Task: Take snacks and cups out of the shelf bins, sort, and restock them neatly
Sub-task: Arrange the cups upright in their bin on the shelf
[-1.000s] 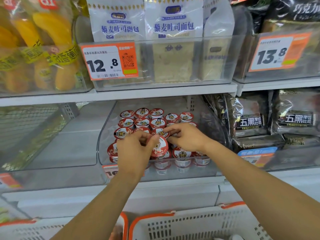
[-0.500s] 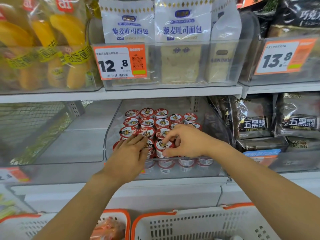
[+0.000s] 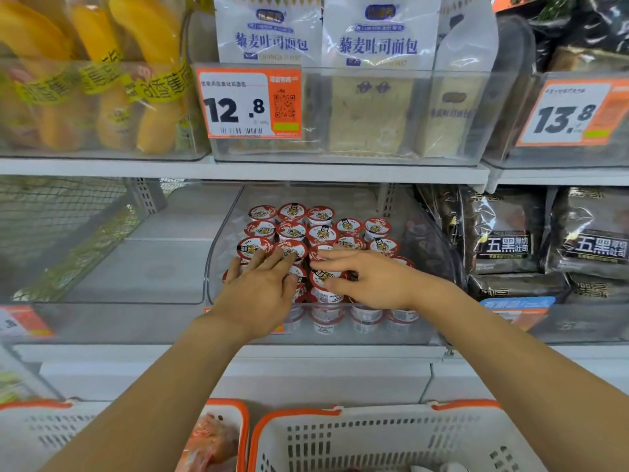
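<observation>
Now both hands lie flat on the cups in the clear bin on the middle shelf. A second ago the left hand was pinching one tilted cup above the rows; that cup is down among the others now, and the left fingers are stretched out straight, resting on the lids and gripping nothing. The right hand has changed too: its fingers were curled over the front cups, and now they are spread and nearly straight, fingertips pointing toward the left hand, thumb low against a front cup. It holds nothing that I can see. To my eye this is the neatening part of restocking, pressing the rows level rather than adding stock.

The cups are small white tubs with red foil lids printed with a cartoon tiger. Beyond the fingertips they stand upright in tidy rows; under the palms a few lids sit at slightly different angles, and just below the wrists more tubs show through the bin's front wall. Near the elbows sit two white baskets with orange rims.
</observation>
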`<action>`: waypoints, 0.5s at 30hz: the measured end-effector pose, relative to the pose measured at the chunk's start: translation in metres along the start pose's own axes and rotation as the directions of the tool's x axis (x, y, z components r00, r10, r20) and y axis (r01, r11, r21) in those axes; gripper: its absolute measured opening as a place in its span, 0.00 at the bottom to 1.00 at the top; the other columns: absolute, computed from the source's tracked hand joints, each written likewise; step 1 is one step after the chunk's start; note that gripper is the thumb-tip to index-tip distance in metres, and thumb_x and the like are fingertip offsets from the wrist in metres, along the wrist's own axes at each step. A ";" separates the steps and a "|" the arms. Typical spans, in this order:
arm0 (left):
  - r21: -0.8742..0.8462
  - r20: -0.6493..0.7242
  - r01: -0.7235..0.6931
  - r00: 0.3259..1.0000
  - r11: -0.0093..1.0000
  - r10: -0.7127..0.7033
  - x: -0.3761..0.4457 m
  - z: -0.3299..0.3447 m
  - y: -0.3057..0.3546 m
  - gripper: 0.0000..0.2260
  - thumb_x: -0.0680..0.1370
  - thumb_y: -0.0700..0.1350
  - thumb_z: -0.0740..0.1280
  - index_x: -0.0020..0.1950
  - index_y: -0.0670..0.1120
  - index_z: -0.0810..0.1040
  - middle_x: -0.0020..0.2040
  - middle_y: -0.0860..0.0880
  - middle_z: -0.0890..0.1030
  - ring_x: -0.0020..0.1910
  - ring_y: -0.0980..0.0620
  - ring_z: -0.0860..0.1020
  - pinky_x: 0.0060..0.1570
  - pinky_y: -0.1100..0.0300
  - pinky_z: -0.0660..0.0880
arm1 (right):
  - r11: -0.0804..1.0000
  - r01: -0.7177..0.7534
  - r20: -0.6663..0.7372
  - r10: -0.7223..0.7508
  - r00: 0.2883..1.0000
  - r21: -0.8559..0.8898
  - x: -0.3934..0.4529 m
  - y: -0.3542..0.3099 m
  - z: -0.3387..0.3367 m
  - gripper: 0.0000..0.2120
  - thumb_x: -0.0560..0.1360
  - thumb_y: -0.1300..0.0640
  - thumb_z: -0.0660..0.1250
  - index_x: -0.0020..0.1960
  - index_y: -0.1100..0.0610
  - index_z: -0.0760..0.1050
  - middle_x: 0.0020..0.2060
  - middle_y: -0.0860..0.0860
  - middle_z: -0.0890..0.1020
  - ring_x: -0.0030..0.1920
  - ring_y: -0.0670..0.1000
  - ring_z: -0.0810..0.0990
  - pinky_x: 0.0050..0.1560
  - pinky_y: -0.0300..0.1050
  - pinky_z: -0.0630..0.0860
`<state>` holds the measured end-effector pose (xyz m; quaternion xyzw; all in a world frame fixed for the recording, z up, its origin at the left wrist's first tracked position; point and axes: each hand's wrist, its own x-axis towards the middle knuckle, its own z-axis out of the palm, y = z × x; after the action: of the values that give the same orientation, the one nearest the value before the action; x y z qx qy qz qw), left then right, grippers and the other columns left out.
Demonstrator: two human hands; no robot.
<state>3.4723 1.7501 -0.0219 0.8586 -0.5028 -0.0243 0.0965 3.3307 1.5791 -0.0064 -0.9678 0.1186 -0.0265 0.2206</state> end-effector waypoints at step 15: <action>-0.077 -0.118 -0.029 0.993 0.997 0.020 -0.003 -0.003 0.001 0.26 0.84 0.59 0.45 0.80 0.52 0.59 0.81 0.50 0.58 0.80 0.46 0.51 0.77 0.41 0.46 | 0.994 0.113 -0.225 -0.107 0.969 0.013 -0.019 -0.002 0.001 0.20 0.83 0.50 0.63 0.75 0.48 0.71 0.76 0.46 0.68 0.77 0.45 0.61 0.78 0.45 0.57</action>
<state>3.4700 1.7530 -0.0185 0.8480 -0.5054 0.0073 0.1598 3.3129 1.5862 -0.0061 -0.9607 0.0887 -0.1489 0.2167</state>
